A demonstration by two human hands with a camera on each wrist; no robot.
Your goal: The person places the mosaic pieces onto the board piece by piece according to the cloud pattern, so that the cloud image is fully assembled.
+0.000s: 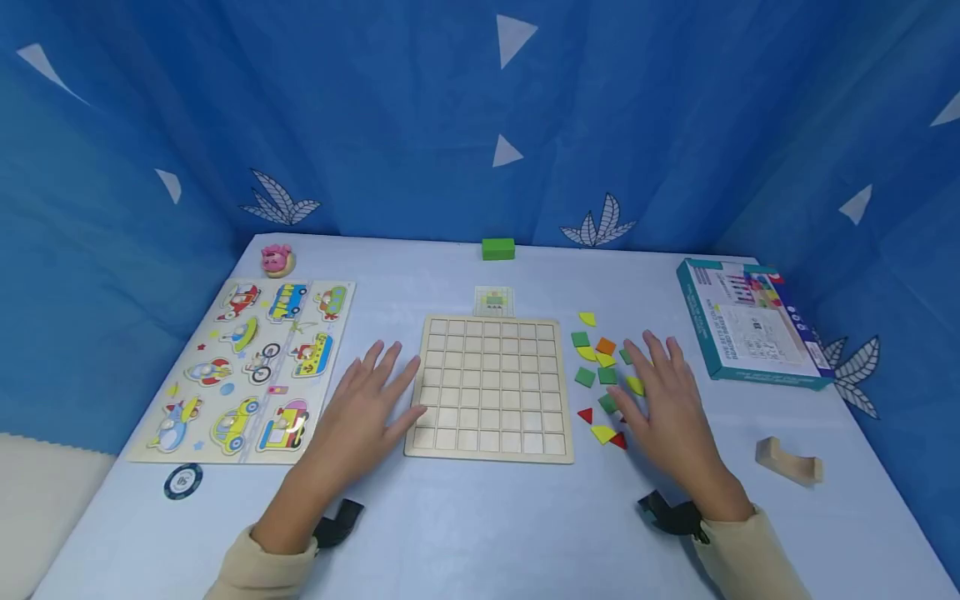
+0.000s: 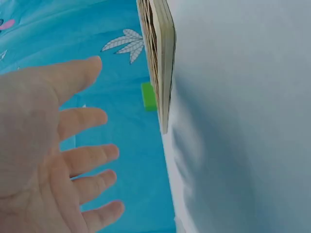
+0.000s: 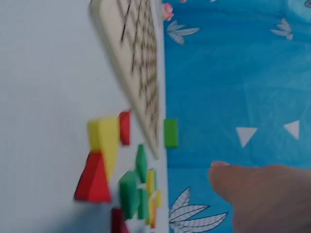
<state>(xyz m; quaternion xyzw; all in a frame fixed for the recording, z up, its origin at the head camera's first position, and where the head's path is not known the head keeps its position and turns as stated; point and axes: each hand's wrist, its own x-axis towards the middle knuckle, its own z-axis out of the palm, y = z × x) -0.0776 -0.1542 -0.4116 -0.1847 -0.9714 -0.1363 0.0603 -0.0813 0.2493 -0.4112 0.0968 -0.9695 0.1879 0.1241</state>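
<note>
A square wooden grid board [image 1: 491, 387] lies in the middle of the white table. Beside its left edge hovers my left hand [image 1: 365, 406], fingers straight and spread, holding nothing; the left wrist view shows its palm side. My right hand [image 1: 667, 412] is spread over the right side of a scatter of small coloured pieces and partly hides some. Among them are a green tile [image 1: 585, 377], an orange tile [image 1: 606, 345], a yellow piece [image 1: 602, 434] and a red triangle [image 1: 586, 414]. A small pattern card [image 1: 494, 301] lies behind the board.
A vehicle puzzle board [image 1: 255, 375] lies at left, with a pink figure [image 1: 277, 259] behind and a round chip [image 1: 183, 482] in front. A green block [image 1: 498, 249] stands at the back. To the right are a teal-edged box [image 1: 750, 321] and a curved wooden piece [image 1: 789, 462].
</note>
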